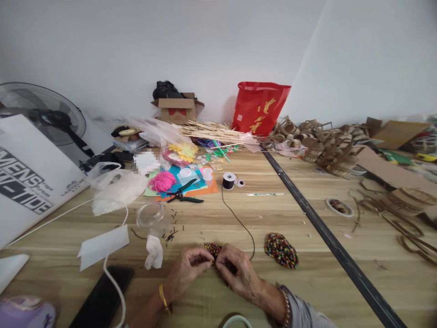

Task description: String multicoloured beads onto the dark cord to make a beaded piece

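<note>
Thumb and fingertips pinched, my left hand [189, 268] meets my right hand [239, 271] over the table near its front edge. Between the fingertips is a small dark bit that looks like black cord; its details are too small to make out. A thin black cord [241, 222] runs from the black spool [228, 181] and curves behind my right hand. Just behind the fingertips lies a bunch of multicoloured beads [212, 248], partly covered by the hands. Right of my right hand rests a coiled heap of beaded strands [281, 250].
Left are cord snippets [170, 236], a clear jar [152, 216], crumpled tissue [154, 252], a phone [102, 296] and a white cable. Pliers [184, 195] and pink yarn [163, 181] sit behind. Woven baskets [327, 152] crowd the right. A green-rimmed cup [237, 320] stands in front.
</note>
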Demonstrator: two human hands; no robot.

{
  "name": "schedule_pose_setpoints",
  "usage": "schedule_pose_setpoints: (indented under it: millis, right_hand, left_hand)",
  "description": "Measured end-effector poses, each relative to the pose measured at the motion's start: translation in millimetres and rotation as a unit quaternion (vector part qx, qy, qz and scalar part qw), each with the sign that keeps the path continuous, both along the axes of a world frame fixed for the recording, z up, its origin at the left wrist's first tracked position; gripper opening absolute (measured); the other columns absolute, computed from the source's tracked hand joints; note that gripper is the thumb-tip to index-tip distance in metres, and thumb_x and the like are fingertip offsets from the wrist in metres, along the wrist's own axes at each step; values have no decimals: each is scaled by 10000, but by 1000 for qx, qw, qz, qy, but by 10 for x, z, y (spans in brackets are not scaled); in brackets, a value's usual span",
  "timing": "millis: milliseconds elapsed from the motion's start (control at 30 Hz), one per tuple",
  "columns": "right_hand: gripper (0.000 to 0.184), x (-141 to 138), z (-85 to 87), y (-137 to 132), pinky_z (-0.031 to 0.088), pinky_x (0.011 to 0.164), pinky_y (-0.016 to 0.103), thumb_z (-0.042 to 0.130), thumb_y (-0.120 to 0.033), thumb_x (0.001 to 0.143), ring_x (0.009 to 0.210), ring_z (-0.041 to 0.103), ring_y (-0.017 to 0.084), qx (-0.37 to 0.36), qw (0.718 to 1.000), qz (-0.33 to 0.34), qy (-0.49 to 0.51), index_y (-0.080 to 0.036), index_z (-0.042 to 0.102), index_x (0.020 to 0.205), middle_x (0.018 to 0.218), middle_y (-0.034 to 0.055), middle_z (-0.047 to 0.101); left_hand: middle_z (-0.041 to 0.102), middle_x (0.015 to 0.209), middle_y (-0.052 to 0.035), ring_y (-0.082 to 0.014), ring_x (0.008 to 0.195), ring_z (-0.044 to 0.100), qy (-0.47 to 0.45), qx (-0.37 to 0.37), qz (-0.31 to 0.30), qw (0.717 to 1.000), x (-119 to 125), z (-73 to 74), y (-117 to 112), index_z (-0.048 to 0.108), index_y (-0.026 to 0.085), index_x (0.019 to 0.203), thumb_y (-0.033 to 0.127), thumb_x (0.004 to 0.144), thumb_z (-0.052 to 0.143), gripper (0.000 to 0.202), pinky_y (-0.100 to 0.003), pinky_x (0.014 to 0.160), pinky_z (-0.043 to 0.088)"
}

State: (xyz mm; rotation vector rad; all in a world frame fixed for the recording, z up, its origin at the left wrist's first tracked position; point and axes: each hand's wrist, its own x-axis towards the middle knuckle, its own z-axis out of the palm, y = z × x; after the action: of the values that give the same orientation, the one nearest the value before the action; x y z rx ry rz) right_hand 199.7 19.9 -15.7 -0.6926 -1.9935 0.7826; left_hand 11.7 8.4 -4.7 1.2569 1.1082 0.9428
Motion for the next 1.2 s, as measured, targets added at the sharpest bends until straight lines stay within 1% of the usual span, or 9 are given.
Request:
schedule_pose_setpoints:
  millis: [300, 600, 833, 1200]
  right_hand:
    - [130, 2, 7, 2, 409, 584, 232, 492, -143, 882, 639, 524, 143, -1, 1000, 2, -2, -180, 561, 777, 691, 31, 571]
    - [129, 6, 7, 0, 410, 585, 237, 493, -152, 889, 647, 529, 146, -5, 1000, 3, -10, -181, 558, 781, 700, 34, 574]
    - [128, 7, -19, 2, 417, 593, 239, 494, -165, 898, 654, 534, 147, 2, 1000, 1, -8, -177, 565, 792, 704, 37, 583]
    - [153, -2, 0, -1, 432, 597, 244, 479, -207, 923, 659, 543, 153, 2, 1000, 3, -3, -180, 572, 805, 715, 44, 589]
  left_hand:
    - [690, 688, -23, -174, 692, 626, 6, -36, 12, 999, 7, 54, -9, 677, 143, 694, 212, 624, 741, 118, -265, 679, 485]
    - [676, 668, -17, -168, 674, 615, 7, -37, 16, 999, 24, 66, -14, 659, 144, 673, 212, 617, 726, 111, -264, 669, 478]
    - [672, 653, -13, -165, 667, 607, 11, -45, 11, 999, 23, 102, -15, 656, 147, 660, 217, 613, 732, 113, -261, 662, 471]
    - [675, 667, -11, -169, 682, 614, 8, -48, 4, 999, 14, 82, -19, 651, 148, 680, 231, 627, 756, 144, -270, 681, 473]
